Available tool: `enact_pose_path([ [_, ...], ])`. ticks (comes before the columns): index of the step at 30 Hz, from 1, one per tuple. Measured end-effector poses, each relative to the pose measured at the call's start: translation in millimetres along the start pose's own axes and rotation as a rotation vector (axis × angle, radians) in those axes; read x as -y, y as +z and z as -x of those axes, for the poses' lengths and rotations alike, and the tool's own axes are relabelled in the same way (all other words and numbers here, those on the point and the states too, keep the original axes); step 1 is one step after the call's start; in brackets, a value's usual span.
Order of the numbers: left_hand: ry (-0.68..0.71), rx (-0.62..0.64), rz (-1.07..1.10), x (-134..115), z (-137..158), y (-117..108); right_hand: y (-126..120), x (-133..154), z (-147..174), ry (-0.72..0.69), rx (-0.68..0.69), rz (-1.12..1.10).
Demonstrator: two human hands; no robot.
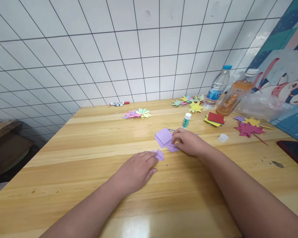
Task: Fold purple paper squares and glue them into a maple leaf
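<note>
My left hand [137, 170] lies low over the tabletop, its fingers stretched out and its thumb a little apart. Its fingertips rest on a small folded piece of purple paper [160, 155], covering the left part of it. Just beyond lie larger folded purple paper pieces [164, 136], partly overlapping. My right hand [188, 141] has curled fingers closed at the right edge of these pieces; the fingertips hide part of the paper. Behind that hand, a thin pen-like object [172, 130] is partly covered. A glue stick [186, 120] stands uncapped a little farther back.
On the wooden table [76, 148] lie paper leaves [139, 113], markers [119, 103], more leaves [195, 106], and red and yellow paper [216, 118]. A water bottle [217, 87], an orange drink bottle [234, 96], a clear cap [223, 138] and a red leaf [249, 129] are right.
</note>
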State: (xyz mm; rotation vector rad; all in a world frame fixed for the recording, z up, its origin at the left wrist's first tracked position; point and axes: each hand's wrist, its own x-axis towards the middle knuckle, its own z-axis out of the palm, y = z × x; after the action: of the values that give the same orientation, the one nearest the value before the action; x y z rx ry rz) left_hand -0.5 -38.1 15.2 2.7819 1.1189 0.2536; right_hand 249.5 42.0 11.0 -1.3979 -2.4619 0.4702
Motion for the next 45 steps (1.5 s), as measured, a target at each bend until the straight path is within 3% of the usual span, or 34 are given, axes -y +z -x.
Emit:
enact_pose_path([
  [11, -0.01, 0.005, -0.01, 0, -2, -2, -9, 16, 6, 0.034, 0.097, -0.041],
  [15, -0.008, 0.011, -0.019, -1, -2, -3, -9, 20, 6, 0.093, 0.157, -0.191],
  [21, -0.015, 0.035, -0.018, -1, -2, -4, 1, 31, 3, 0.087, 0.145, -0.422],
  [45, -0.021, 0.1, -0.04, -3, -4, -7, 17, 37, 0, 0.072, 0.062, -0.281],
])
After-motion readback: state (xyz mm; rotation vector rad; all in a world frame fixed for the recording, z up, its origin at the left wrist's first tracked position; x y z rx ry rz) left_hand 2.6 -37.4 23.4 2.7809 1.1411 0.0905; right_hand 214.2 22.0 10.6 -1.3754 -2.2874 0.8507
